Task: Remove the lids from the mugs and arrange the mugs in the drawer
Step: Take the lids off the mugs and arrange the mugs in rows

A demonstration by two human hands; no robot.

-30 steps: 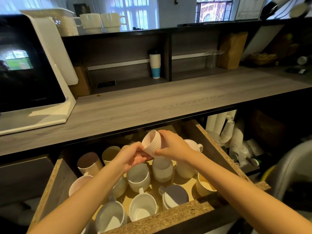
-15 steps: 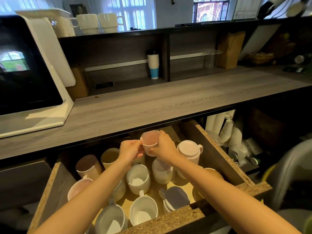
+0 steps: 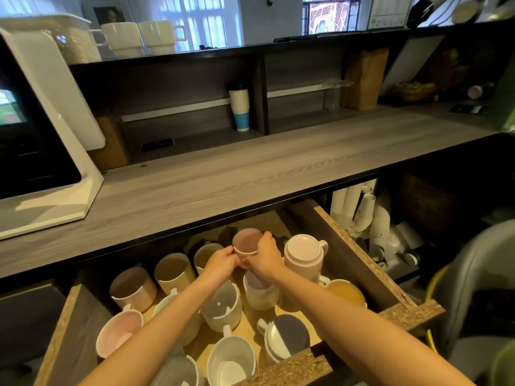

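An open wooden drawer (image 3: 362,246) under the counter holds several mugs. My left hand (image 3: 221,260) and my right hand (image 3: 264,257) both grip a small pink mug (image 3: 246,242), upright, at the back middle of the drawer. To its right stands a pink mug with a lid on it (image 3: 305,254). A mug with a grey lid (image 3: 287,339) sits near the front. Open white mugs (image 3: 231,360) and beige mugs (image 3: 174,273) fill the rest.
A grey wood counter (image 3: 250,174) runs above the drawer, with a white screen stand (image 3: 50,168) at its left. Stacked paper cups (image 3: 362,210) lie in the compartment right of the drawer. A paper cup stack (image 3: 241,110) stands on the back shelf.
The pink mug was tilted on its side above the drawer; both hands have turned it upright and carried it down toward the back of the drawer.
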